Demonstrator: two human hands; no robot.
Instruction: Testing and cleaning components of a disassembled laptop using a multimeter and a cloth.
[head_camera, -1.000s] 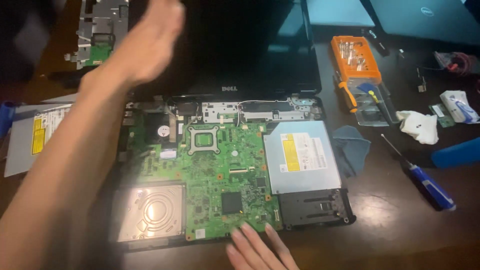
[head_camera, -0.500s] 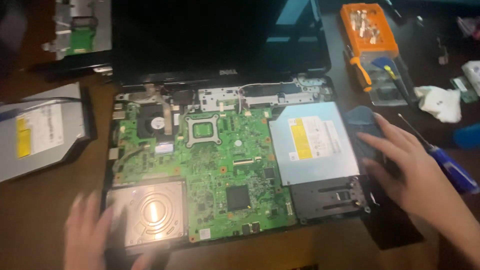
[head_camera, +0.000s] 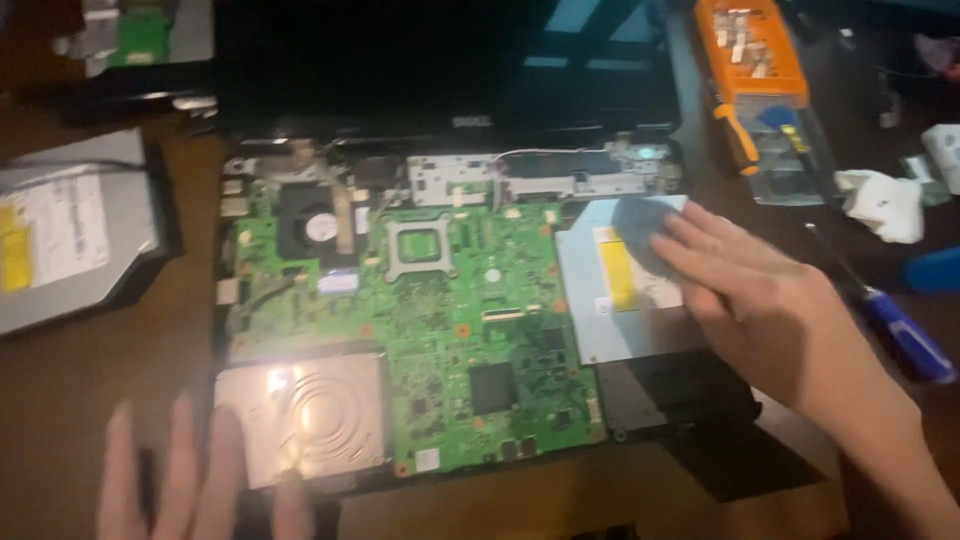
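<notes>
We see an opened black laptop base (head_camera: 700, 440) lying on the dark brown wooden counter (head_camera: 90, 400), with its green circuit board (head_camera: 440, 330) exposed. Our right hand (head_camera: 760, 300) rests flat, fingers extended and close together, on the silver rectangular optical drive (head_camera: 610, 300) seated in the right side of the base. Under the fingertips (head_camera: 670, 240) lies a small blue-grey cloth pad (head_camera: 635, 225), pressed against the drive's top face; the hand is not closed around it. Our left hand (head_camera: 190, 480) lies open with the fingers spread, at the front left corner of the base, its fingertips just beside the silver hard drive (head_camera: 300, 415); it has hold of nothing. A second silver optical drive (head_camera: 70, 235) lies apart on the counter to the left. To the right, a blue-handled screwdriver (head_camera: 900, 330) lies near the right hand, and an orange bit case (head_camera: 750, 50) stands further back, beside a crumpled white cloth (head_camera: 885, 205).
</notes>
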